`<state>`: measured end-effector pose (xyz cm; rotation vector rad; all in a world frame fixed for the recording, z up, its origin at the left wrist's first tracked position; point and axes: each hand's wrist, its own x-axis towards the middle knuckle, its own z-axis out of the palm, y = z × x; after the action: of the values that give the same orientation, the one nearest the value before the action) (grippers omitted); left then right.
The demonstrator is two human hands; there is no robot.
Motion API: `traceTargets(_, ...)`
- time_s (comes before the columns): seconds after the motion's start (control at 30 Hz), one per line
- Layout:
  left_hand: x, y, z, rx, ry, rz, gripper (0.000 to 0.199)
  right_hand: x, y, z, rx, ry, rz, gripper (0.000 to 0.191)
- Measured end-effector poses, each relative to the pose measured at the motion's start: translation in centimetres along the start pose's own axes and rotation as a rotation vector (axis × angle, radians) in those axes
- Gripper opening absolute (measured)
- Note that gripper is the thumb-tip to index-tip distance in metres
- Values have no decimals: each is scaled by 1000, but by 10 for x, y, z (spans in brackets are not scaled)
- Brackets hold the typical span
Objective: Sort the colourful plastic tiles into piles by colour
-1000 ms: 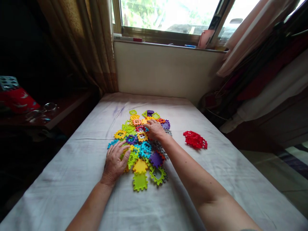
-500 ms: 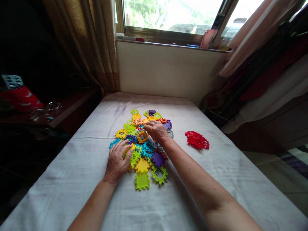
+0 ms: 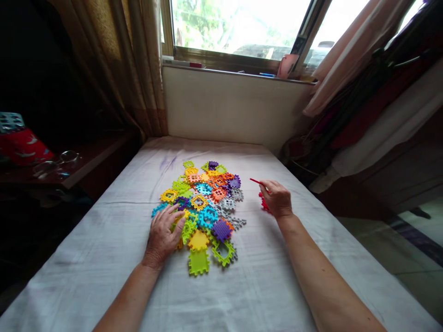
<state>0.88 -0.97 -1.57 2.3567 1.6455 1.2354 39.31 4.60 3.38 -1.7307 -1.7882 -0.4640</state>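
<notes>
A heap of colourful plastic interlocking tiles [image 3: 207, 215] lies mid-table, in green, yellow, blue, purple, orange and grey, some with window-like cutouts. My left hand [image 3: 164, 234] rests on the heap's left edge, fingers spread over green and yellow tiles. To the right of the heap, my right hand [image 3: 277, 198] pinches a thin red tile [image 3: 255, 181], seen edge-on. Below that hand sits a pile of red tiles [image 3: 263, 203], mostly hidden behind the fingers and wrist.
A white cloth [image 3: 104, 258] covers the table. Ahead stand a low wall [image 3: 221, 103] and a window sill with a pink cup [image 3: 287, 66]. On a dark side table at left are glasses [image 3: 57, 163] and a red pouch [image 3: 24, 147]. Clothes hang at right.
My right hand has moved from the heap to above the red pile on the right, and now holds a red tile. My left hand has stayed on the heap. The view has shifted slightly.
</notes>
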Motion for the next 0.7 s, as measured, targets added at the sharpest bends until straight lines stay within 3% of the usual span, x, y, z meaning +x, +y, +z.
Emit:
traceTargets(0.17,0,-2,0,1,-16,-8,34,-18,35,-12,-110,0,74,24)
traceTargets(0.37,0,-2,-1,-2,-4,10,33,-32,41,-19,-165,-88,32,21)
traceTargets(0.5,0,-2,0,-7,4,20,33,-24,18,-22,-141,-119,-5,24)
traceTargets(0.7,0,-3,0,-2,6,24,33,3,-54,3,32,-329,-199,28)
